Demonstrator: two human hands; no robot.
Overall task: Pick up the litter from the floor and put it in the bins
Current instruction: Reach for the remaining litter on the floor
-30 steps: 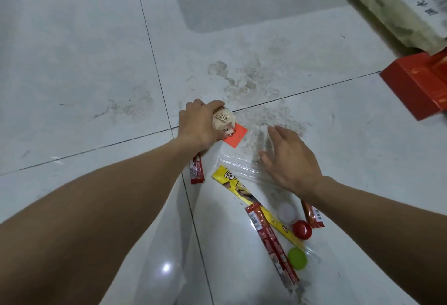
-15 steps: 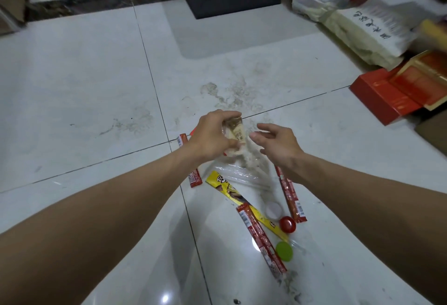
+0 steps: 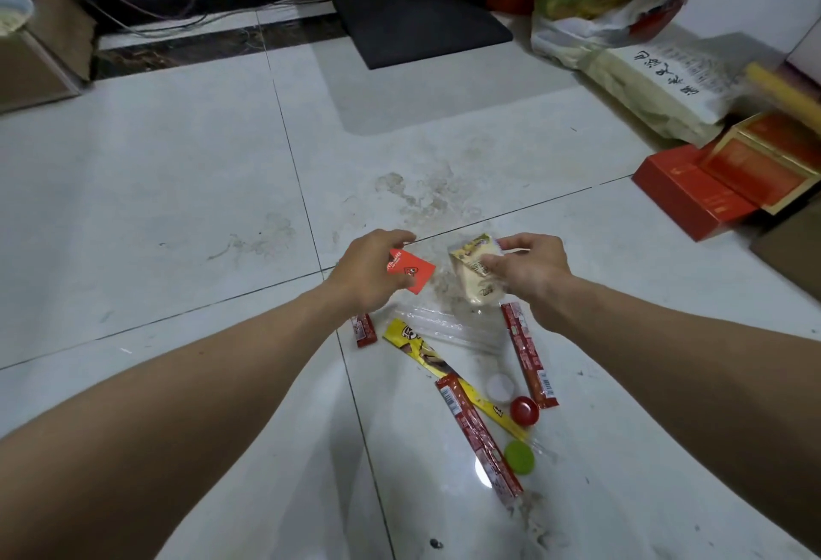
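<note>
On the stained tile floor (image 3: 177, 204) lies a yellow wrapper (image 3: 420, 350). The left hand (image 3: 373, 271) pinches a red card (image 3: 413, 271); the right hand (image 3: 531, 268) grips a beige snack packet (image 3: 473, 277).

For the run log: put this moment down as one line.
left hand: holds red paper card | right hand: holds beige plastic snack wrapper | floor: long yellow wrapper, red plastic cap, green plastic cap

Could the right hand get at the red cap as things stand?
Likely yes for reach: the red cap lies uncovered, close to that forearm. But the right hand grips the beige wrapper, so its fingers are not free.
</note>
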